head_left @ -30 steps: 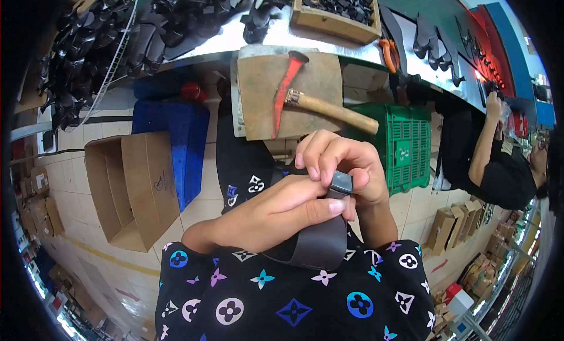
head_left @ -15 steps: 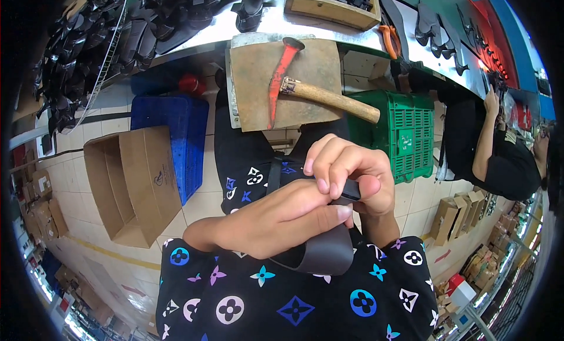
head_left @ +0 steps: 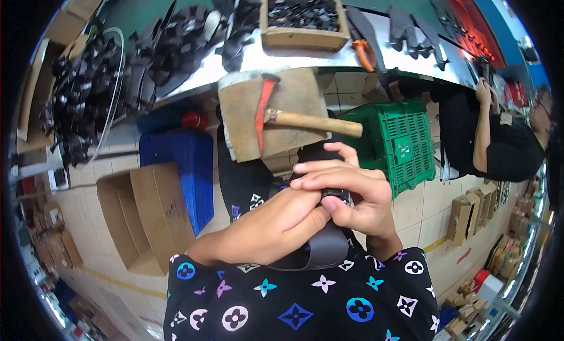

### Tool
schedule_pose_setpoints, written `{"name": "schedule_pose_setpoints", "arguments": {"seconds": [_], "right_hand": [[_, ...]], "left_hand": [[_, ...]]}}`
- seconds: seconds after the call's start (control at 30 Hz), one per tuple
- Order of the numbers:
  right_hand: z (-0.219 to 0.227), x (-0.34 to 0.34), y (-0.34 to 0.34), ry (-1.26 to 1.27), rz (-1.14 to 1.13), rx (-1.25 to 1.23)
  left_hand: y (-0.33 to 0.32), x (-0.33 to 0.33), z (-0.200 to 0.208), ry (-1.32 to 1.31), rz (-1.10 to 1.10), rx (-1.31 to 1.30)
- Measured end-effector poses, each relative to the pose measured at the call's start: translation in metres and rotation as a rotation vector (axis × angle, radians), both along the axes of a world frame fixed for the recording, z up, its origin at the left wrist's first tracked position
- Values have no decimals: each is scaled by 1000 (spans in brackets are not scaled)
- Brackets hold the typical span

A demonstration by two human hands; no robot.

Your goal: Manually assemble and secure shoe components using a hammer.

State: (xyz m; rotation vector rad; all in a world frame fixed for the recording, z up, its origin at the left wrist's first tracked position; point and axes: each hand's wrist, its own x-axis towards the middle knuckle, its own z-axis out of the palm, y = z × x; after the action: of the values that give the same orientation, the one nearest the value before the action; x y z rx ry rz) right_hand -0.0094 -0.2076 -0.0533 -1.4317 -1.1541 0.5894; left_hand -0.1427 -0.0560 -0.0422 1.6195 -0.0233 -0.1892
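Observation:
Close to my body I hold a dark heeled sandal with a broad smooth strap; most of its sole is hidden by my hands. My left hand is wrapped round it, thumb laid along the side. My right hand closes over its black heel end, the thumb at the heel and the fingers reaching across my left hand. Beyond my hands, a hammer with a red head and wooden handle lies on a brown-topped slab.
On the bench stands a wooden box of small black parts, beside orange-handled pliers and dark shoe soles. A green crate, blue bin and cardboard box flank me. A co-worker sits at right.
The view has tilted up, showing more of the bench. My right fingers, curled at the heel before, now stretch further left over my left hand. The sandal stays in my left hand.

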Motion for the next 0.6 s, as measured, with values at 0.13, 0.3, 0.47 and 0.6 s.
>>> {"name": "schedule_pose_setpoints", "arguments": {"seconds": [0.13, 0.3, 0.47, 0.6], "right_hand": [[-18, 15, -17, -40, -147, 15], [-46, 29, -73, 594, -418, 244], [-76, 46, -161, 685, -771, 210], [-169, 145, -231, 539, -1155, 178]], "left_hand": [[-11, 31, 1, 89, 50, -13], [-46, 112, 3, -310, 42, 405], [-96, 192, 22, -521, 163, 799], [-100, 184, 52, -358, -486, -363]]}}
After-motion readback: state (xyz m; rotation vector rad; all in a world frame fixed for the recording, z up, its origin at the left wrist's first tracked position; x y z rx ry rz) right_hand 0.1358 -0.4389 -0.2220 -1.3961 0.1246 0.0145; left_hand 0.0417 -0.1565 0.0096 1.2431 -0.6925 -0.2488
